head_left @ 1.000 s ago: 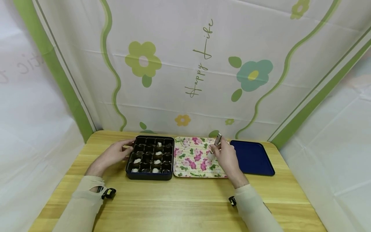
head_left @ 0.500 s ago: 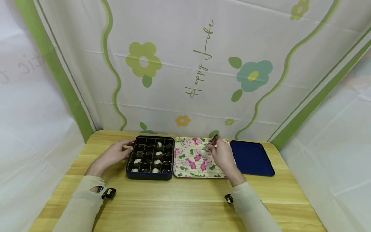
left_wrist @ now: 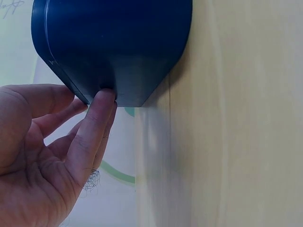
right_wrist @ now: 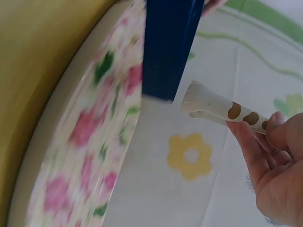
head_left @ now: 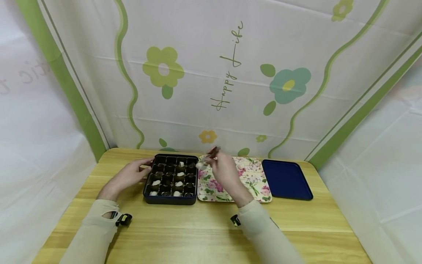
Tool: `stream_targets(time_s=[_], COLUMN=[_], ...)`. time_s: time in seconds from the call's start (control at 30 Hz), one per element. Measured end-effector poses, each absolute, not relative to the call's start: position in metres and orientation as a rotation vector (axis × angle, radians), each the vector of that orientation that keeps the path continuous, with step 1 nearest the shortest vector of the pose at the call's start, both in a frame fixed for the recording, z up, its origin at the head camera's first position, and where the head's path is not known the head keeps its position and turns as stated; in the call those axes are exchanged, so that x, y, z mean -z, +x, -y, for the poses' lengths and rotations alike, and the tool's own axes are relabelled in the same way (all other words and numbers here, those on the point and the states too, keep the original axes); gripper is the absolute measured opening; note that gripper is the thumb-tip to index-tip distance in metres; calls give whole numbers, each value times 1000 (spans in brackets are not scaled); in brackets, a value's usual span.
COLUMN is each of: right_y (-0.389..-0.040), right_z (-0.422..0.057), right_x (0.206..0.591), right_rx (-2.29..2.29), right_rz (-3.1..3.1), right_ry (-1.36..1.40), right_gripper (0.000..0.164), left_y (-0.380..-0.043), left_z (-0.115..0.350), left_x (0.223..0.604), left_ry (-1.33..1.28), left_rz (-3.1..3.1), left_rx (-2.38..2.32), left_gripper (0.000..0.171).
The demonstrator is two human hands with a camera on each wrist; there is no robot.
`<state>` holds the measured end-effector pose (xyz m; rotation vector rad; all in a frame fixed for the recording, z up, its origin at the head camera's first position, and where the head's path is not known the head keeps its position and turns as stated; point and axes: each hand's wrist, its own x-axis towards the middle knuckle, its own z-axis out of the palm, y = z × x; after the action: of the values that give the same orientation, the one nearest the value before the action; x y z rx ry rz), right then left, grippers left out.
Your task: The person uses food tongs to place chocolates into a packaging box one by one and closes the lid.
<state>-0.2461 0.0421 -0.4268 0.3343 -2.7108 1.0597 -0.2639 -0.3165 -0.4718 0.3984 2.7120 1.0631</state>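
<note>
My right hand pinches small metal tongs with oval holes along the arm, over the left part of the floral tray. Their pale scalloped tips point left, right beside the dark blue box. At the tips the head view shows a whitish patch; I cannot tell whether the tongs hold a piece. Inside the box, a divided insert has several small white pieces in some compartments and dark ones in others. My left hand touches the box's left side with extended fingers.
The flower-printed tray lies against the box's right side. Beyond it on the right is a shallow dark blue lid. A printed curtain hangs behind the wooden table.
My right hand has moved left across the floral tray with the tongs, from the tray's right part to near the box's right rim. The left hand and the box have stayed in place.
</note>
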Motion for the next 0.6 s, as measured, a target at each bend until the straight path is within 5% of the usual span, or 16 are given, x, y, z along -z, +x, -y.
stream_targets(time_s=[0.6], right_y=[-252], right_z=[64], right_x=[425], right_rx=[-762], right_rz=[2794], right_ry=[631], right_gripper=[24], left_y=[-266], left_z=[315], left_x=[472], left_ry=[423], left_rz=[-2738], left_rx=[-1052], left_gripper=[55])
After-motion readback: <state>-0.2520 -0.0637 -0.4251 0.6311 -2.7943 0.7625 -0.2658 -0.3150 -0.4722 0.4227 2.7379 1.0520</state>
